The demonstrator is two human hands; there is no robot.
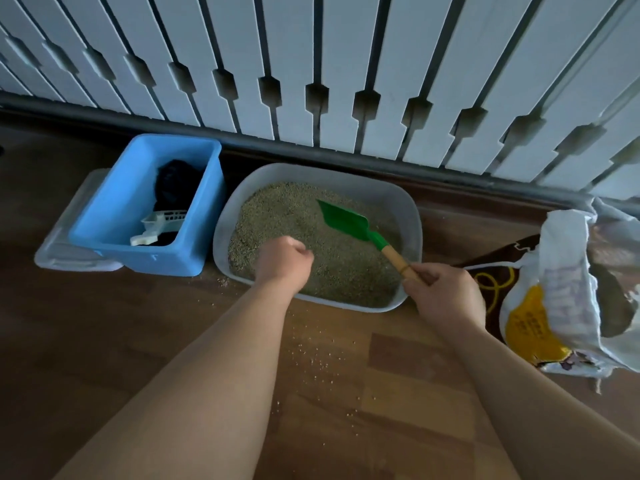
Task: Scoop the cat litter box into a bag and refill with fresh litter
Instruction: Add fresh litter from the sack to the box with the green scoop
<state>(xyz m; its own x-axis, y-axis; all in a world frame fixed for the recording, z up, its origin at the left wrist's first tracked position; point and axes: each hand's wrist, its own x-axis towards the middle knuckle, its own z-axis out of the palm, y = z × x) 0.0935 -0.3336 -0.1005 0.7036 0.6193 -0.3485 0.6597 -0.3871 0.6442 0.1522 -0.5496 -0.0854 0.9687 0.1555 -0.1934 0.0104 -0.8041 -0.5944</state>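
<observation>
Head-worn view, close, down onto litter box [411, 219]

Left hand [284, 259] fisted (right hand [446, 296] round shovel [349, 223])

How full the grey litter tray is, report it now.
Well filled: litter covers the whole floor of the tray and rises partway up its walls, beneath the green scoop. Depth cannot be told.

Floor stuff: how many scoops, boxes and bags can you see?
Scoops: 2 (green scoop, white scoop)
Boxes: 3 (blue bin, grey litter box, clear tub)
Bags: 1 (litter bag); I cannot tell what the black lump in the blue bin is
Total: 6
</observation>
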